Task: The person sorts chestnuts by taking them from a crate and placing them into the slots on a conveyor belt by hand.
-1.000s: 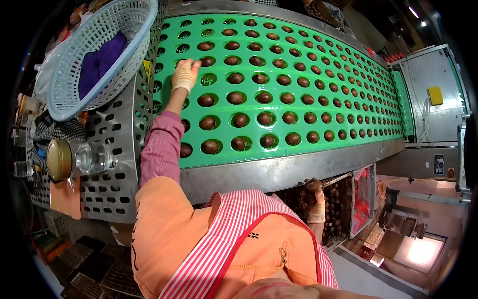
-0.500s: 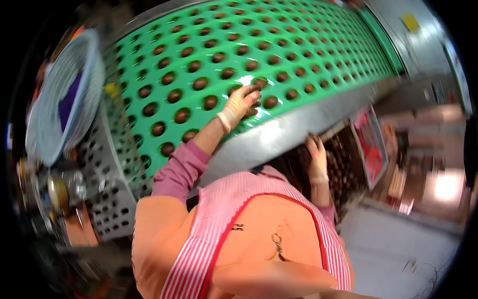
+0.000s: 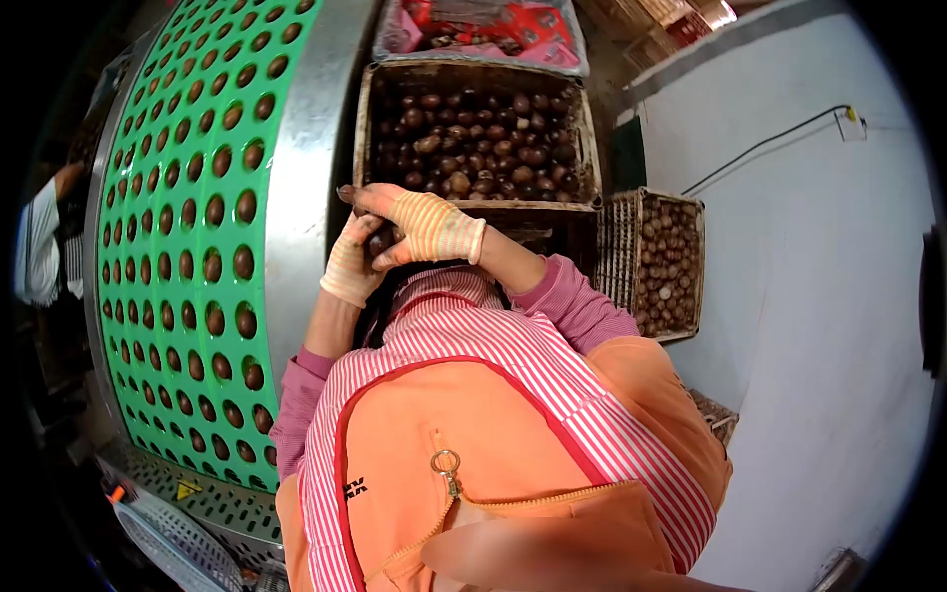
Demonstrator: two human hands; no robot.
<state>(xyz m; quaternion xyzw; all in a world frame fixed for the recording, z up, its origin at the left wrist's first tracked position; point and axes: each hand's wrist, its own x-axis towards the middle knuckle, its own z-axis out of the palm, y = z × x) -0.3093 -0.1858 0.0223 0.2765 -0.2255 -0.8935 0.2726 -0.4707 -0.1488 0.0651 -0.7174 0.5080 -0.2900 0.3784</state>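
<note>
My left hand point(image 3: 351, 264) and my right hand point(image 3: 426, 227), both in striped gloves with darkened fingertips, are together between the steel ledge and the near edge of a crate. Dark, round passion fruit point(image 3: 381, 240) show between them, with the fingers of both hands curled around. How many they hold is partly hidden. Just beyond the right hand, the wooden-looking crate point(image 3: 596, 148) is full of loose passion fruit point(image 3: 493, 138). On the left, a green cupped conveyor point(image 3: 178, 247) carries rows of single brown fruit.
A smooth steel ledge point(image 3: 311, 178) borders the conveyor. A lined box point(image 3: 483, 25) with red and pink wrapping stands beyond the crate. Another fruit crate point(image 3: 671, 261) is at right by the pale wall point(image 3: 799, 247). A blue basket point(image 3: 178, 543) sits lower left. Across the conveyor, a person's arm point(image 3: 67, 180) shows.
The view has turned right towards the crates. My left hand has left the conveyor's cups and come together with my right hand beside the ledge, around fruit.
</note>
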